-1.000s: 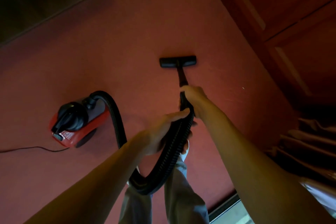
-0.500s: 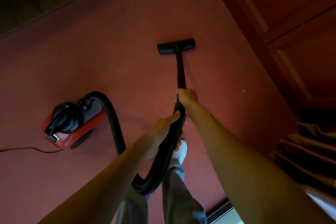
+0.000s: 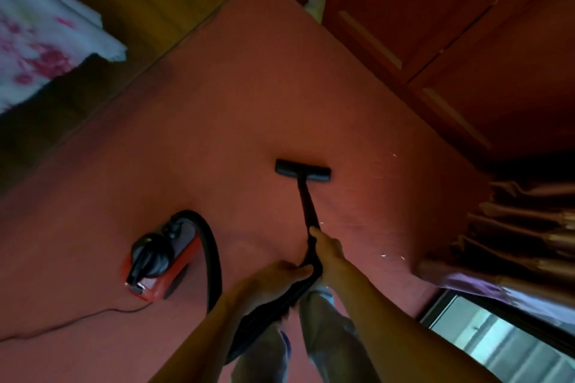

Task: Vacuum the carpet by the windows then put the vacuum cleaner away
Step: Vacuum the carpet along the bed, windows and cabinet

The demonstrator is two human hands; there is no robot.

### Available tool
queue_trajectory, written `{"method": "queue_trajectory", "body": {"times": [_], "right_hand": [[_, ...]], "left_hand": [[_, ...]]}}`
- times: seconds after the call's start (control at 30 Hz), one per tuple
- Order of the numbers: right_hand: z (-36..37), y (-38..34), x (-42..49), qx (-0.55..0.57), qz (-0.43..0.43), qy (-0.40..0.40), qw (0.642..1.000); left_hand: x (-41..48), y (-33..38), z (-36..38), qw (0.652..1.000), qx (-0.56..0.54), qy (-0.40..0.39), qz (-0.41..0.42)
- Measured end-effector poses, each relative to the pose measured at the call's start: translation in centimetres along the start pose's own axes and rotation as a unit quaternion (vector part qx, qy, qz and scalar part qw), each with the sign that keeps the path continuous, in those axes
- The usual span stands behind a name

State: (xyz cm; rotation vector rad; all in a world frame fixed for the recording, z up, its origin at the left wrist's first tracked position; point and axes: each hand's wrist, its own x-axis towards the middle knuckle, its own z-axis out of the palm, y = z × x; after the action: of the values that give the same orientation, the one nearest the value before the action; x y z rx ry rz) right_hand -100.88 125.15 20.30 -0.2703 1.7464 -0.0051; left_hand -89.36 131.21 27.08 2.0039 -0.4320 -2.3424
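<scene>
1. The person stands on the red carpet (image 3: 217, 121) with both arms stretched down and forward, their trouser legs (image 3: 326, 339) showing below the arms.
2. The right hand (image 3: 326, 250) grips the black wand (image 3: 306, 202), fingers wrapped round its near end.
3. The left hand (image 3: 277, 277) sits just behind it, fingers and thumb curled round the ribbed hose (image 3: 215, 264) where it meets the wand. The two hands nearly touch.
4. The wand slants away from the hands to the flat black floor head (image 3: 303, 171), which lies on the carpet out in front of the person.
5. The hose drops from the left hand, loops low beside the legs and arches up to the vacuum cleaner (image 3: 155, 261), a red body with a black dome that sits on the carpet to the person's left.
6. A thin power cord (image 3: 112, 310) trails from the machine across the carpet toward the left edge.
7. A few white specks (image 3: 393, 155) dot the carpet to the right of the floor head.
8. Dark wooden cupboard doors (image 3: 451, 40) run along the right side, and folded curtains (image 3: 513, 227) hang below them above a window (image 3: 497, 345) at the lower right.
9. A white bedcover with pink flowers (image 3: 37, 40) lies at the upper left, blurred.
</scene>
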Motion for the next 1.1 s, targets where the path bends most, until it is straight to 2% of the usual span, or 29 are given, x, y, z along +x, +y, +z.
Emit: {"method": "queue_trajectory", "body": {"times": [0.1, 0.17, 0.37, 0.57, 0.77, 0.97, 1.1], "right_hand": [[-0.6, -4.5, -3.2, 0.079, 0.01, -0.021, 0.997], [-1.0, -6.5, -5.0, 0.111, 0.014, -0.019, 0.994], [-1.2, -10.8, -7.4, 0.181, 0.013, -0.034, 0.983], [1.4, -17.6, -7.1, 0.212, -0.023, -0.011, 0.977], [4.9, -22.2, -2.4, 0.246, -0.014, -0.013, 0.969], [5.9, -24.7, 3.9, 0.272, 0.025, -0.023, 0.962], [5.0, -27.0, 9.4, 0.308, 0.017, -0.002, 0.951]], "left_hand": [[-3.3, 3.5, -0.5, 0.992, 0.059, 0.049, 0.099], [-4.9, 5.3, -1.2, 0.986, 0.098, 0.046, 0.128], [-6.4, 10.1, -4.2, 0.97, 0.19, 0.042, 0.144], [-4.4, 15.4, -9.7, 0.972, 0.162, 0.018, 0.171], [-1.1, 20.1, -13.3, 0.982, 0.104, 0.029, 0.157], [4.3, 23.4, -15.3, 0.984, 0.123, 0.014, 0.127], [8.7, 26.2, -15.1, 0.982, 0.137, 0.016, 0.128]]}}
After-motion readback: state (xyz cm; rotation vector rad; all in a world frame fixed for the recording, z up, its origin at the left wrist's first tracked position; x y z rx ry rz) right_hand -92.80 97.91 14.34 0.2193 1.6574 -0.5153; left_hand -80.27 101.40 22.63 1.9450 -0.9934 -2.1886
